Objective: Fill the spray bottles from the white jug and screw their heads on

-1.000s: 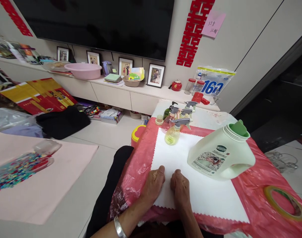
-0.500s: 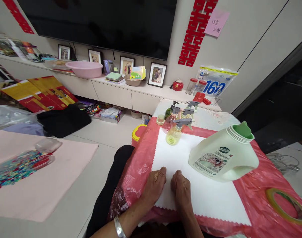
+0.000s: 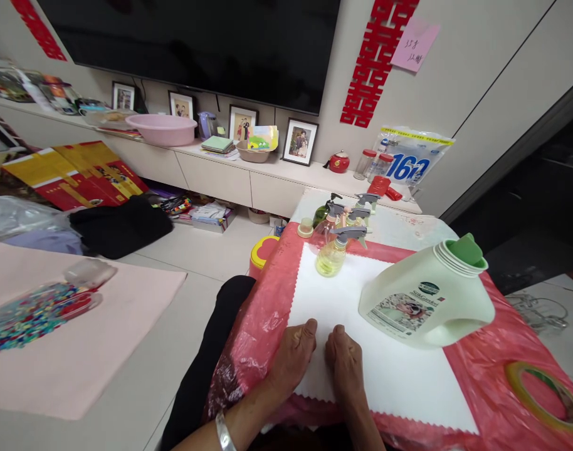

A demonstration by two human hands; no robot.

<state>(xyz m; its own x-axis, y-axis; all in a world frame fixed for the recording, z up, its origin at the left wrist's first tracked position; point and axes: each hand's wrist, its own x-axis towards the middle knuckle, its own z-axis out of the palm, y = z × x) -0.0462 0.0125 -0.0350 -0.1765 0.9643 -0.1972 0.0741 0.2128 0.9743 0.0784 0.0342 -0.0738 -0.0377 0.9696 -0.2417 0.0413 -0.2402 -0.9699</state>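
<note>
Both fists rest on a white sheet with zigzag edges [image 3: 399,388], a small gap between them. My left hand [image 3: 296,351] is closed, thumb uppermost, and nothing shows in it. Closed the same way, my right hand [image 3: 345,357] sits just beside it. To the right of my right hand stands a pale green jug [image 3: 409,307] with a handle, a floral label and its mouth uncapped, a green piece showing inside. Beyond my hands is a clear spray bottle [image 3: 331,260] with a grey trigger and some yellowish liquid. More spray bottles stand close behind it.
Red plastic film [image 3: 262,313] covers the table under the sheet. A tape roll [image 3: 545,398] lies at the right. A small cup-like cap [image 3: 305,227] is by the bottles. On the left, a pink surface [image 3: 117,351] holds colourful beads [image 3: 27,326].
My hands stay closed in the same place. The view has shifted very slightly; nothing on the table has visibly moved.
</note>
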